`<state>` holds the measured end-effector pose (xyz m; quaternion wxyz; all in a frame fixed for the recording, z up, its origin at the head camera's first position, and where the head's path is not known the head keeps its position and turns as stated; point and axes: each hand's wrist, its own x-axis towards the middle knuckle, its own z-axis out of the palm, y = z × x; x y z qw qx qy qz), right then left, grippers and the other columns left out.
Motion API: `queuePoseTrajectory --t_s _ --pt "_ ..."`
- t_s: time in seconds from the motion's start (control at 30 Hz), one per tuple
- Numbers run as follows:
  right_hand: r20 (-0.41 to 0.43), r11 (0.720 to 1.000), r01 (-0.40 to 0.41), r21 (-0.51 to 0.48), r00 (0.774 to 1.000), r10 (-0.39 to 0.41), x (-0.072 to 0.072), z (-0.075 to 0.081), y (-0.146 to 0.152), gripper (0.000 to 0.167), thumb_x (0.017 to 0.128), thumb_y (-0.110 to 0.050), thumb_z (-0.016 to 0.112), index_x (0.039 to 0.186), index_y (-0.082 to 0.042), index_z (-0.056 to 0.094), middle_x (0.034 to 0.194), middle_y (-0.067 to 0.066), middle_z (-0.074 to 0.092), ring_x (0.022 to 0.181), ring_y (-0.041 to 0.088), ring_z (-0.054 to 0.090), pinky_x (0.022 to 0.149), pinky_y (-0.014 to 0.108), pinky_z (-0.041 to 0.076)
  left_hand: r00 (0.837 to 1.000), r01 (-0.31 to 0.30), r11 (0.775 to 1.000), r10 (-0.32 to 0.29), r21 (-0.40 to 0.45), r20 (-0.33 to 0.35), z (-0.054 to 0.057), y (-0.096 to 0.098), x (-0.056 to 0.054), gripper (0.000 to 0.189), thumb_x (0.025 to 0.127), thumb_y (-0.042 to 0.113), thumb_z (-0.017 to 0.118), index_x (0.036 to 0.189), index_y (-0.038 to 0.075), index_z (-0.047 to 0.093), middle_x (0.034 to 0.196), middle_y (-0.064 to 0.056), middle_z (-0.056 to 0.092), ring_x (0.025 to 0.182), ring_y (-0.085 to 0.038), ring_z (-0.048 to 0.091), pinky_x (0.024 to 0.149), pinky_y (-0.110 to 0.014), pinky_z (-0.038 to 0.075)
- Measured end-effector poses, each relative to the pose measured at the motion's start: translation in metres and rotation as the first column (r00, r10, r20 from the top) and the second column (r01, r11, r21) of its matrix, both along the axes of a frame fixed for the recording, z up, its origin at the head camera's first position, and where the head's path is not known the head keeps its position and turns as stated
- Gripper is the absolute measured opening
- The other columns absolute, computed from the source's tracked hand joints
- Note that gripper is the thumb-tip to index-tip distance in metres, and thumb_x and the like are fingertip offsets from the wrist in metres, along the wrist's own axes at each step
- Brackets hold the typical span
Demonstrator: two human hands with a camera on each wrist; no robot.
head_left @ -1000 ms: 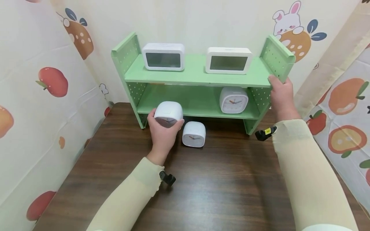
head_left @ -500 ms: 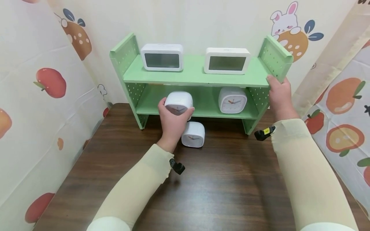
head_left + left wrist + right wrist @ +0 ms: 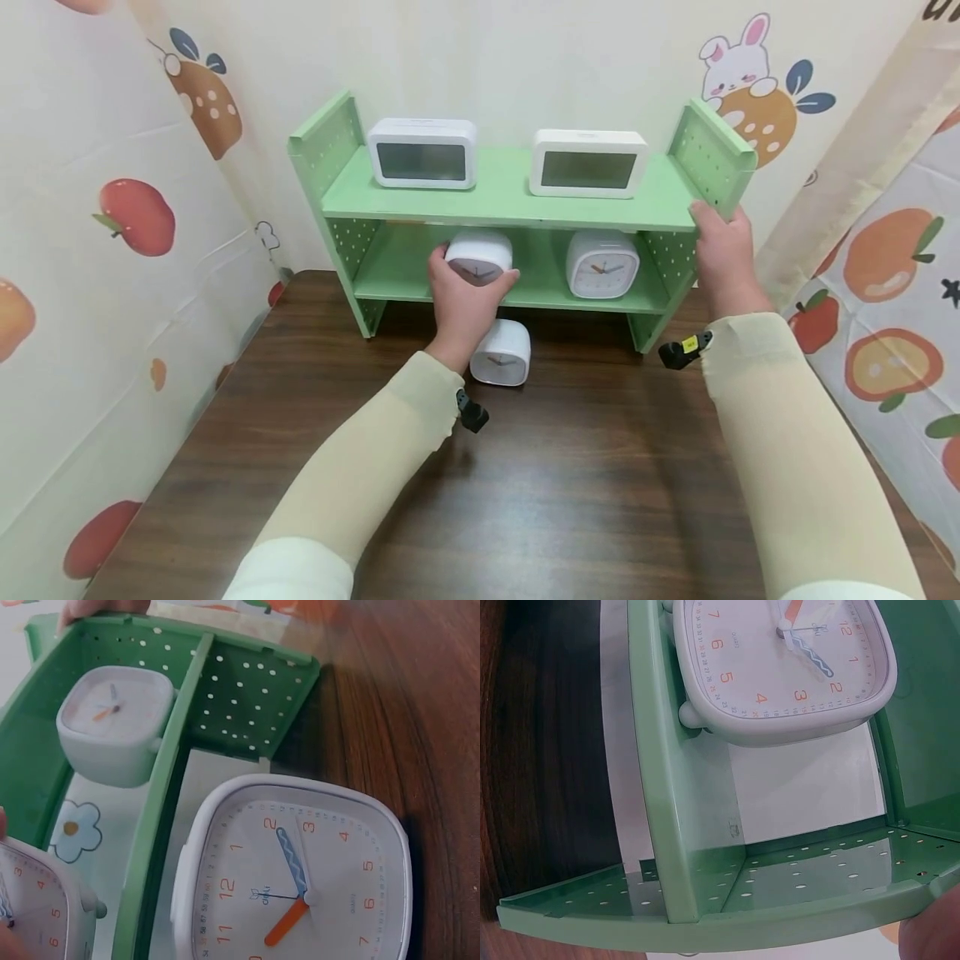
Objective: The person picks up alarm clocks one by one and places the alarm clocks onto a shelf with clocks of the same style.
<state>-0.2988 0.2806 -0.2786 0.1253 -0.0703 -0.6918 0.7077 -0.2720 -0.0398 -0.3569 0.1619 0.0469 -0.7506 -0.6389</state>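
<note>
My left hand [image 3: 463, 312] grips a white alarm clock [image 3: 480, 248] by its sides, at the middle of the lower level of a green two-tier shelf [image 3: 405, 262]. Part of this clock shows at the lower left of the left wrist view; whether its feet touch the board I cannot tell. With my right hand [image 3: 726, 258] I hold the shelf's right side panel [image 3: 712, 158]. A similar clock [image 3: 602, 271] stands on the lower level at right, large in the right wrist view. Another white clock [image 3: 501, 354] stands on the table below my left hand.
Two white digital clocks [image 3: 422, 158] stand on the shelf's upper level, left and right. The brown wooden table [image 3: 570, 483] extends in front of the shelf. Fruit-patterned sheets [image 3: 135, 333] hang behind and at both sides.
My left hand has carried the alarm clock right and up, from the lower level's front left to its middle. My right hand has stayed on the side panel.
</note>
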Motion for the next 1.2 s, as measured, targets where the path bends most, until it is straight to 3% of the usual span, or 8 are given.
queuePoseTrajectory --t_s 0.47,0.9,1.2 --pt "-0.01 1.0 -0.013 0.009 1.0 0.013 -0.001 -0.003 0.003 0.057 0.105 -0.038 0.057 0.158 -0.025 0.04 0.157 0.003 0.045 0.141 0.017 0.042 0.121 0.033 0.026 0.999 -0.048 0.999 0.048 -0.004 0.003 -0.002 0.024 -0.03 0.113 0.074 0.038 0.094 0.158 0.011 0.022 0.143 -0.006 0.041 0.122 -0.021 0.049 0.1 -0.035 0.047" --pt "-0.012 1.0 -0.013 -0.002 1.0 0.013 -0.002 -0.002 0.002 0.056 0.106 -0.037 0.055 0.158 -0.025 0.04 0.158 0.002 0.044 0.142 0.016 0.041 0.122 0.034 0.024 0.996 -0.091 0.996 0.091 -0.019 -0.002 -0.002 0.052 -0.026 0.113 0.072 0.039 0.095 0.156 0.01 0.025 0.143 -0.007 0.042 0.122 -0.021 0.048 0.102 -0.035 0.046" --pt "-0.016 1.0 -0.016 -0.003 1.0 0.016 -0.001 -0.002 0.002 0.055 0.106 -0.037 0.054 0.158 -0.027 0.039 0.159 0.001 0.043 0.143 0.015 0.04 0.123 0.035 0.023 0.994 -0.107 0.994 0.107 -0.033 0.011 -0.001 0.06 -0.021 0.114 0.071 0.041 0.095 0.156 0.012 0.025 0.142 -0.005 0.042 0.121 -0.02 0.048 0.1 -0.032 0.046"
